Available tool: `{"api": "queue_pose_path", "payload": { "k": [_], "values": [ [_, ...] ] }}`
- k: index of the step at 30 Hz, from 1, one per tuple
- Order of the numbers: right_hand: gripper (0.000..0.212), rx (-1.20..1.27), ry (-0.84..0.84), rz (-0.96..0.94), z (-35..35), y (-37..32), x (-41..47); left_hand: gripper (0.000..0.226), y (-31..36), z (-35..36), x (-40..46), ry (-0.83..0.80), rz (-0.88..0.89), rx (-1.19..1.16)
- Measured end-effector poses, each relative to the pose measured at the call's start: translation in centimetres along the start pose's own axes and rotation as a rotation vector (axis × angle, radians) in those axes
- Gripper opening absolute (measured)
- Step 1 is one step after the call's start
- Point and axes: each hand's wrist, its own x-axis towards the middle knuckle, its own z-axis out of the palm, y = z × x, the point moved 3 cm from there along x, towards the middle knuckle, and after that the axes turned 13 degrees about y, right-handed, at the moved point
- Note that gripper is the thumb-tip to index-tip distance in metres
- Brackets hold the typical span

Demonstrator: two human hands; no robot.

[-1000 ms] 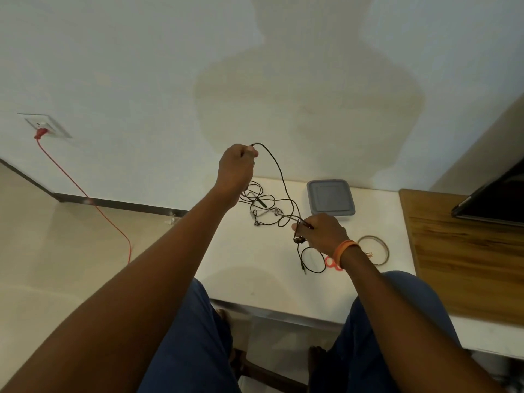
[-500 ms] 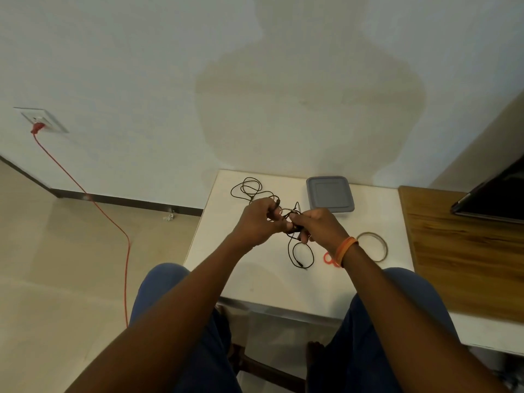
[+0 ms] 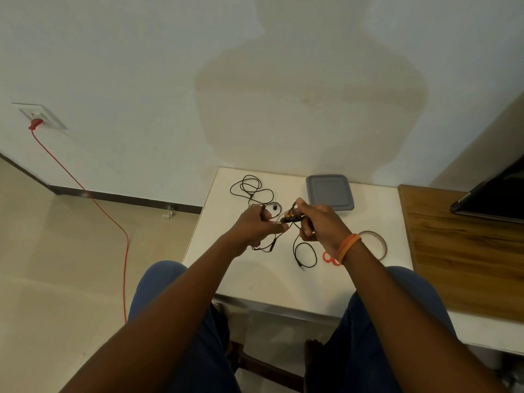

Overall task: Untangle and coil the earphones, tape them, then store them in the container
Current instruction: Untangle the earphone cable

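At mid-frame, above the white table (image 3: pixel 255 282), both hands work the tangled earphones (image 3: pixel 286 222).

Between the two grips the black cord runs roughly left to right: the left hand (image 3: pixel 256 225) pinches one strand, the right hand (image 3: pixel 317 222) closes round the small inline remote. Slack loops trail toward the upper left on the table, and the plug end hangs in a loop just below the right hand. Pulling the hands apart along that line looks like the likely next move. The gray container (image 3: pixel 330 192) sits just beyond the right hand; a tape roll (image 3: pixel 382 245) lies to its right.
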Motion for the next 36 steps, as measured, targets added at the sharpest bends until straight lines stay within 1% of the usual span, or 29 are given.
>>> {"api": "queue_pose_path", "payload": {
  "k": [2, 3, 5, 8, 9, 11, 12, 13, 15, 16, 18, 21, 22, 24, 25, 26, 27, 29, 30, 32, 34, 36],
  "values": [
    [0.04, -0.019, 0.007, -0.036, -0.1, -0.2, 0.0, 0.034, 0.0, -0.7, 0.3, 0.03, -0.013, 0.018],
    [0.038, -0.067, 0.02, -0.075, -0.3, -0.4, 0.1, 0.032, -0.1, -1.1, 0.4, 0.042, -0.019, 0.007],
    [0.036, -0.224, 0.074, -0.184, -0.8, -0.6, 0.5, 0.035, -0.2, -1.8, 0.6, 0.069, -0.049, -0.044],
    [0.038, -0.436, 0.182, -0.372, -1.9, -0.7, 1.1, 0.041, -0.3, -2.7, 0.7, 0.159, -0.083, -0.129],
    [0.041, -0.531, 0.204, -0.433, -2.3, -0.8, 1.1, 0.041, -0.3, -3.0, 0.8, 0.198, -0.045, -0.097],
    [0.047, -0.69, 0.264, -0.511, -3.2, -0.9, 1.4, 0.041, -0.3, -3.5, 1.1, 0.304, 0.099, 0.112],
    [0.047, -0.693, 0.314, -0.525, -3.9, -0.9, 1.8, 0.042, -0.5, -3.8, 1.2, 0.351, 0.141, 0.192],
    [0.047, -0.661, 0.373, -0.526, -4.5, -0.8, 2.1, 0.042, -0.9, -4.1, 1.4, 0.385, 0.14, 0.21],
    [0.047, -0.559, 0.477, -0.502, -5.5, -0.9, 2.4, 0.043, -1.8, -4.3, 1.7, 0.415, 0.093, 0.165],
    [0.045, -0.49, 0.501, -0.484, -5.6, -0.9, 2.4, 0.042, -2.1, -4.1, 1.7, 0.415, 0.071, 0.152],
    [0.037, -0.282, 0.463, -0.421, -5.4, -1.4, 1.9, 0.041, -2.6, -3.4, 1.7, 0.389, 0.051, 0.145],
    [0.032, -0.008, 0.329, -0.282, -5.0, -1.8, 1.3, 0.038, -3.5, -2.3, 2.2, 0.359, 0.019, 0.149],
    [0.033, 0.054, 0.287, -0.251, -4.9, -1.8, 1.2, 0.036, -3.8, -2.0, 2.4, 0.359, 0.015, 0.224],
    [0.033, 0.139, 0.222, -0.204, -4.8, -1.8, 1.1, 0.031, -4.0, -1.6, 2.5, 0.369, 0.005, 0.489],
    [0.034, 0.158, 0.196, -0.194, -4.7, -1.7, 1.0, 0.034, -3.8, -1.4, 2.3, 0.384, 0.008, 0.595],
    [0.034, 0.16, 0.173, -0.196, -4.6, -1.7, 1.0, 0.039, -3.3, -1.3, 2.0, 0.413, 0.037, 0.635],
    [0.035, 0.156, 0.149, -0.205, -4.4, -1.6, 1.0, 0.04, -2.5, -0.9, 1.6, 0.434, 0.111, 0.604],
    [0.036, 0.145, 0.098, -0.215, -3.8, -1.6, 1.0, 0.027, -0.4, 0.1, 0.8, 0.395, 0.303, 0.391],
    [0.036, 0.141, 0.075, -0.216, -3.5, -1.5, 0.9, 0.024, 0.7, 0.7, 0.2, 0.332, 0.349, 0.28],
    [0.037, 0.138, 0.038, -0.216, -3.0, -1.5, 0.7, 0.026, 2.5, 2.0, -1.1, 0.241, 0.439, 0.174],
    [0.037, 0.15, 0.001, -0.204, -2.7, -1.6, 0.4, 0.026, 3.5, 3.1, -1.7, 0.236, 0.51, 0.149],
    [0.038, 0.17, -0.045, -0.184, -2.5, -1.6, -0.1, 0.018, 3.7, 3.5, -1.7, 0.274, 0.518, 0.11]
  ]
}}
